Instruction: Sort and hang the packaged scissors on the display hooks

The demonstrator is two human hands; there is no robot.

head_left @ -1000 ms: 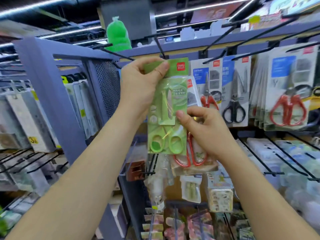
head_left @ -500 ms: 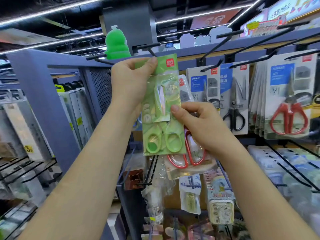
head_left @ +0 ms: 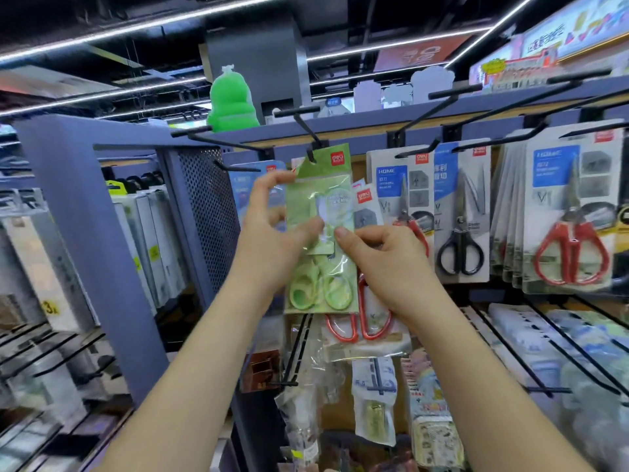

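A green pack of green-handled scissors [head_left: 321, 267] hangs by its top hole on a black display hook [head_left: 308, 131] below the shelf edge. My left hand [head_left: 272, 240] holds the pack's left side, thumb on the front and fingers behind. My right hand [head_left: 384, 264] grips a pack of red-handled scissors [head_left: 360, 321] that sits behind the green one, and its thumb tip touches the green pack's front. The upper part of the red-handled pack is hidden by the green pack and my hand.
To the right hang packs of small red [head_left: 401, 199], black [head_left: 461, 233] and large red-handled scissors [head_left: 575, 233] on their own hooks. Empty black hooks [head_left: 442, 107] jut out above. A perforated blue end panel [head_left: 207, 216] stands left. Lower hooks carry other small goods [head_left: 374, 403].
The green pack went up onto the hook. My left hand slid from the pack's top corner down to its middle. My right hand stayed at the pack's right side.
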